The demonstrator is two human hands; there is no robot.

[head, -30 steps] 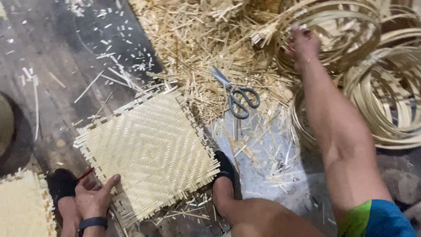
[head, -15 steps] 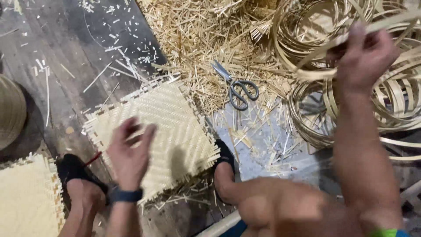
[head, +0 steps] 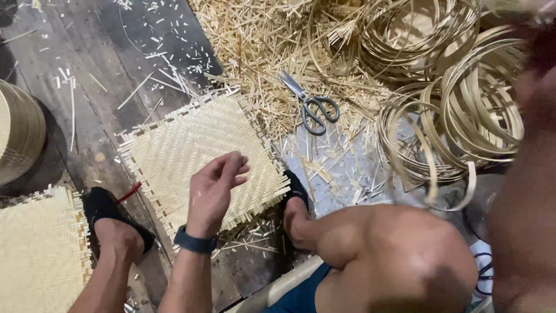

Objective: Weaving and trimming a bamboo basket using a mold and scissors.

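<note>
Left hand [head: 213, 188] over woven bamboo mat [head: 174, 148], fingers loosely spread, empty. Scissors [head: 311, 105] right of mat. Right hand cut off at frame edge, grip indeterminate.

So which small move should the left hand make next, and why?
Probably lower the left hand onto the woven mat to hold it flat. The hand hovers open above the mat and holds nothing. The right hand is blurred beside the bamboo hoops, so whether it grips one cannot be told.

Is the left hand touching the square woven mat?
Cannot tell. In the head view the left hand overlaps the woven mat, fingers curled and loose, but no contact or gap shows.
</note>
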